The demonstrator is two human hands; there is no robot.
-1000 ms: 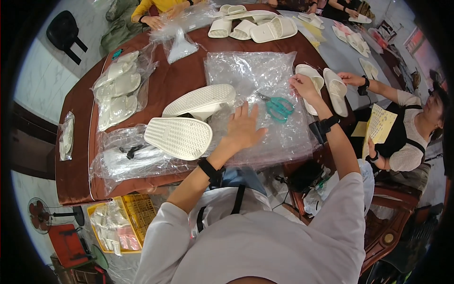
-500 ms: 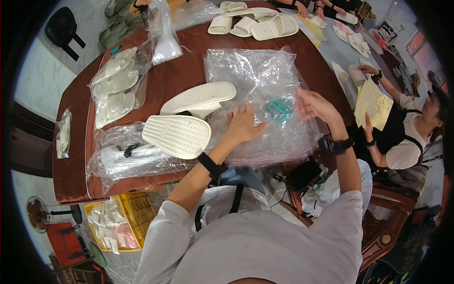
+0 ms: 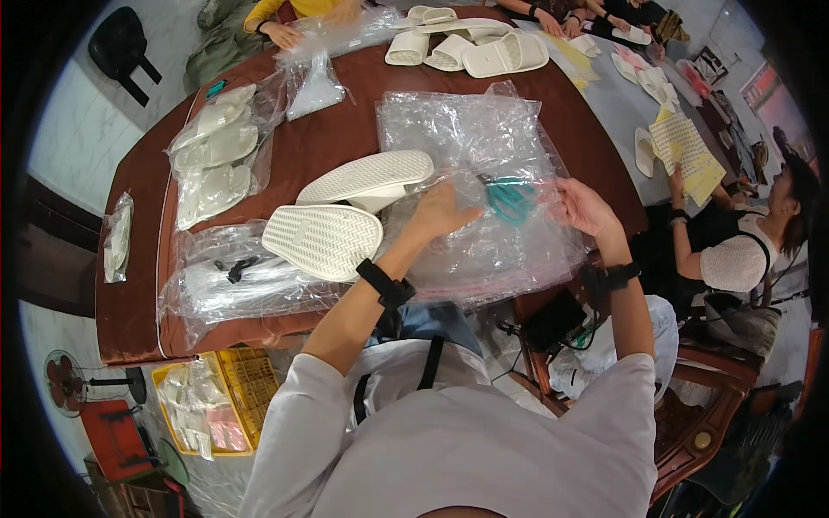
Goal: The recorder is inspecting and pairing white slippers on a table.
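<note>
A stack of clear plastic bags (image 3: 466, 129) lies flat on the table before me, with teal-handled scissors (image 3: 509, 198) among the film. My left hand (image 3: 434, 211) rests on the left part of the stack, thumb stretched toward the scissors and fingers bent and partly hidden. At the right edge of the stack my right hand (image 3: 585, 207) pinches the edge of the top plastic bag, which looks slightly raised. Two white slippers lie left of my left hand, soles up: the nearer slipper (image 3: 321, 242) and the farther slipper (image 3: 367, 179).
Bagged white slippers (image 3: 216, 147) lie at the left. More plastic film (image 3: 250, 285) is near the front edge. Loose slippers (image 3: 505, 53) sit at the far side. A yellow crate (image 3: 250, 393) stands below the table. A co-worker (image 3: 734, 233) sits at the right with yellow sheets.
My right hand has moved onto the bag edge and closed on it. The fingers of my left hand have bent. The scissors show more clearly. Across the table, another person's hands have come into view.
</note>
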